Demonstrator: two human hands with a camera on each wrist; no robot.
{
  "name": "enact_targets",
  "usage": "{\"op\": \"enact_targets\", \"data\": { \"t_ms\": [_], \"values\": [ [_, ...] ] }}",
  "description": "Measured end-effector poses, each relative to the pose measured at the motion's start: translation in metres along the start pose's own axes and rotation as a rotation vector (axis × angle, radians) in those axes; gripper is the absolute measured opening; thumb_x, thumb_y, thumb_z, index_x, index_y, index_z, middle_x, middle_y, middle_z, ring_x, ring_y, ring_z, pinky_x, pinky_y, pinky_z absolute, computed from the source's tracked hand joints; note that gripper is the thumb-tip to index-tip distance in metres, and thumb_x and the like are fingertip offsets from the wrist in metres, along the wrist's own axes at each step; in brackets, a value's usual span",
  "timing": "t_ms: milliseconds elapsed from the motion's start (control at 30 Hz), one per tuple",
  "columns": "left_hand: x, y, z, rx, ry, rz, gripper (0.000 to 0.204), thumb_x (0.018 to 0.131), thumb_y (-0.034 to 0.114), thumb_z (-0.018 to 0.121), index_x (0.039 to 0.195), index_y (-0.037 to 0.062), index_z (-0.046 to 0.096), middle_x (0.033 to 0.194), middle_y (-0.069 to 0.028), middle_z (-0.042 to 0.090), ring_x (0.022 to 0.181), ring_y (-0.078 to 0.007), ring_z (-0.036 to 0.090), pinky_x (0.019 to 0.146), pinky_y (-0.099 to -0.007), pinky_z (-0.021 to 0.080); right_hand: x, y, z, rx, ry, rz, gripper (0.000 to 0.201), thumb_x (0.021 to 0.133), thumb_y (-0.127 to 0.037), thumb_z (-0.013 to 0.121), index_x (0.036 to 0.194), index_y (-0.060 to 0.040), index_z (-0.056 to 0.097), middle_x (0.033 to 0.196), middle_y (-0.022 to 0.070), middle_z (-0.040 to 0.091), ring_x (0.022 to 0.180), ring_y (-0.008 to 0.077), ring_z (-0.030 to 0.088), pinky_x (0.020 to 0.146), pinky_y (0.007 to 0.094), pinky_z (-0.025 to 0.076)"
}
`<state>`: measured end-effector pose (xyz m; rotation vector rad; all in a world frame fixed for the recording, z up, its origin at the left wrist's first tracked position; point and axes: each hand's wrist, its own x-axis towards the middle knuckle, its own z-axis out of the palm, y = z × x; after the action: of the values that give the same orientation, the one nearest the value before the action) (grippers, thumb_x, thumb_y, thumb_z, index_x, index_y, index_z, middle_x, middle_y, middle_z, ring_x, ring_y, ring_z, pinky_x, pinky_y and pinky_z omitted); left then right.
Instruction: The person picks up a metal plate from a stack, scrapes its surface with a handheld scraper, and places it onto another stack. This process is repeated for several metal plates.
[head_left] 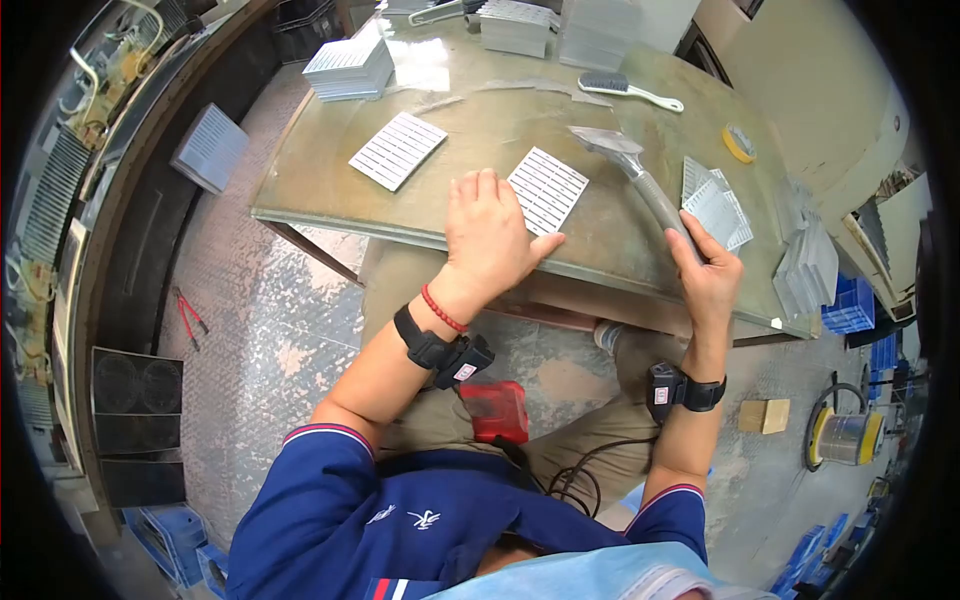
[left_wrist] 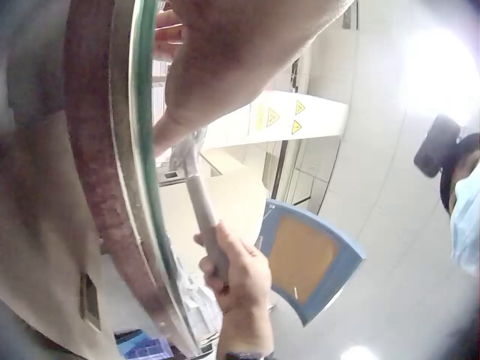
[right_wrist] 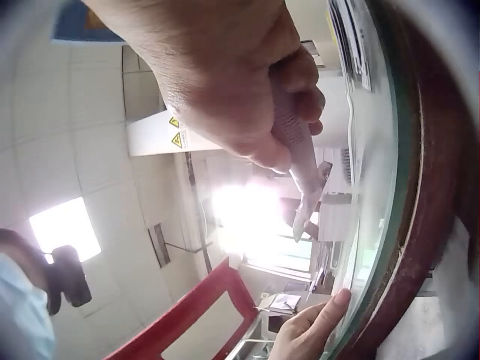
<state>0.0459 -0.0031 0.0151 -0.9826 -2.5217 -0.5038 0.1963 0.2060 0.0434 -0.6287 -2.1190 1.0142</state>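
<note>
My right hand [head_left: 708,268] grips the grey handle of a scraper [head_left: 655,200], its wide metal blade pointing up and to the left above the table. In the left wrist view, the fingers curl round that handle too. My left hand [head_left: 487,232] lies at the table's near edge, fingers extended forward, with its thumb by the lower corner of a white slotted plate [head_left: 548,192]. The hand overlaps the plate's left side in the head view. Farther left lies a second slotted plate [head_left: 398,150].
The glass-topped table [head_left: 310,185] bears a stack of plates [head_left: 350,68] at the back left, a white-handled brush [head_left: 630,90] and a yellow tape roll [head_left: 739,143]. Several thin plates [head_left: 718,205] lie beyond the right hand. A blue crate [head_left: 850,305] stands off the right edge.
</note>
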Motion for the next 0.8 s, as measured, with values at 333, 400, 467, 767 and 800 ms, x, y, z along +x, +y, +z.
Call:
{"op": "enact_targets", "data": {
  "t_ms": [333,400,467,767,800],
  "values": [
    [0.024,-0.026,-0.010,-0.351,-0.108,-0.079,0.080,0.059,0.022,0.090,0.123,-0.0026,0.049,0.100,-0.0192,0.065,0.087,-0.0320,0.065,0.078,-0.0384,0.052,-0.006,0.010,-0.024,0.105,0.015,0.082,0.032,0.081,-0.010,0.076,0.110,0.0022,0.070,0.086,0.0060,0.072,0.075,0.0072,0.060,0.069,0.0213,0.048],
    [0.027,-0.032,-0.017,-0.487,-0.092,-0.114,0.064,0.070,0.011,0.084,0.124,-0.0061,0.054,0.091,-0.0151,0.071,0.071,-0.0206,0.068,0.062,-0.0299,0.054,-0.006,0.010,-0.026,0.128,0.027,0.085,0.032,0.081,-0.010,0.076,0.110,0.0024,0.070,0.087,0.0064,0.072,0.076,0.0075,0.060,0.070,0.0213,0.048],
    [0.030,-0.047,-0.015,-0.688,-0.190,-0.235,0.053,0.075,0.009,0.080,0.120,-0.0066,0.057,0.090,-0.0133,0.071,0.072,-0.0169,0.068,0.060,-0.0276,0.055,-0.006,0.009,-0.027,0.098,0.029,0.095,0.032,0.081,-0.009,0.076,0.110,0.0029,0.070,0.088,0.0072,0.072,0.077,0.0084,0.061,0.072,0.0219,0.048],
    [0.019,-0.052,-0.021,-1.246,-0.292,-0.426,0.024,0.090,0.006,0.066,0.111,-0.0063,0.067,0.092,-0.0102,0.072,0.073,-0.0112,0.067,0.058,-0.0223,0.056,-0.013,0.001,-0.023,0.137,-0.023,0.015,0.031,0.080,-0.009,0.076,0.108,0.0035,0.070,0.091,0.0092,0.073,0.080,0.0095,0.063,0.074,0.0228,0.049],
    [0.018,-0.051,-0.023,-1.244,-0.294,-0.439,0.024,0.090,0.006,0.066,0.110,-0.0060,0.067,0.092,-0.0098,0.072,0.072,-0.0107,0.067,0.058,-0.0221,0.056,-0.015,0.000,-0.022,0.138,-0.031,-0.033,0.031,0.078,-0.008,0.077,0.107,0.0035,0.070,0.090,0.0106,0.073,0.079,0.0103,0.064,0.072,0.0230,0.049]
  ]
}}
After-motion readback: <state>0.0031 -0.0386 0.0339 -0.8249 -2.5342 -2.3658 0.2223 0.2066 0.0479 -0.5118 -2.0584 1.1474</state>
